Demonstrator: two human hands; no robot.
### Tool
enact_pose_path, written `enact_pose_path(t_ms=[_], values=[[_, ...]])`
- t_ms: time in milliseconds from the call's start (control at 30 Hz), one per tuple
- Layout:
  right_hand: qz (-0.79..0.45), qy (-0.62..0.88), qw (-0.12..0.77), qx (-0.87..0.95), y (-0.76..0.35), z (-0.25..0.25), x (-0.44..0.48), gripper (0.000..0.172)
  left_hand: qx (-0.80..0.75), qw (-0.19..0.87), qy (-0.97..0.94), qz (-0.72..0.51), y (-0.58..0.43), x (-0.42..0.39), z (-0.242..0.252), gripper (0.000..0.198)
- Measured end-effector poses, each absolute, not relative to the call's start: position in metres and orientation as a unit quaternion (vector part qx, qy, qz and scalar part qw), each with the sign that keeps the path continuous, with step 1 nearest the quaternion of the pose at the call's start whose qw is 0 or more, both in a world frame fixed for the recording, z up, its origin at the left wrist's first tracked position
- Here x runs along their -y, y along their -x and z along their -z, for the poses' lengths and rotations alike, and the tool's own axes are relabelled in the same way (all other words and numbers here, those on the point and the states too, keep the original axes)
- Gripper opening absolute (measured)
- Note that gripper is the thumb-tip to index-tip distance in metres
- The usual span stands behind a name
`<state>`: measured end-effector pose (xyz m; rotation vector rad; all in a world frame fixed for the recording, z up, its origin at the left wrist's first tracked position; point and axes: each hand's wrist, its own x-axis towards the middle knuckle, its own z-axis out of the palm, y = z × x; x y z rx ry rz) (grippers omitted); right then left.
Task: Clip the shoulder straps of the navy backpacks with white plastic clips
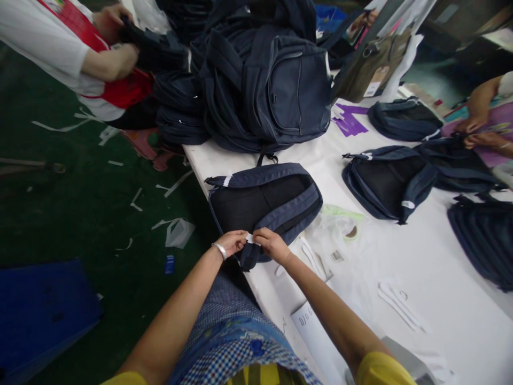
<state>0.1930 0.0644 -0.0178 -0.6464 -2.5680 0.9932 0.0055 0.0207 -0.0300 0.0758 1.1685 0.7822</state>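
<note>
A navy backpack [264, 198] lies back-side up at the near corner of the white table [420, 256]. Both my hands meet at its nearer strap end. My left hand [231, 242], with a silver bracelet on the wrist, and my right hand [272, 243] pinch a small white strip [250, 238] wrapped around that strap. A second white strip [227, 181] sits on the far strap end.
A tall pile of navy backpacks [260, 85] fills the table's far end. More backpacks [387, 182] lie to the right, where another person's hands [475, 131] work. A person in white and red [92, 59] handles a bag at the top left. Loose white strips [401, 302] and paper scraps lie about.
</note>
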Motion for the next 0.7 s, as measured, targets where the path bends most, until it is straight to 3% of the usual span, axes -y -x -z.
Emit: enact_pose_path(t_ms=[267, 433, 600, 700], values=[[-0.264, 0.169, 0.174, 0.934, -0.197, 0.020, -0.068, 0.030, -0.522, 0.778, -0.025, -0.347, -0.001, -0.025, 0.034, 0.006], [-0.292, 0.170, 0.188, 0.922, -0.200, 0.017, -0.070, 0.030, -0.562, 0.757, -0.076, -0.326, -0.001, -0.027, 0.029, 0.010], [-0.378, 0.422, 0.274, 0.777, -0.209, 0.013, -0.050, 0.026, -0.633, 0.673, -0.167, -0.344, -0.006, -0.013, 0.018, 0.019], [-0.479, 0.570, 0.247, 0.620, -0.209, 0.017, -0.025, 0.027, -0.677, 0.596, -0.270, -0.336, -0.012, -0.005, 0.016, 0.031]])
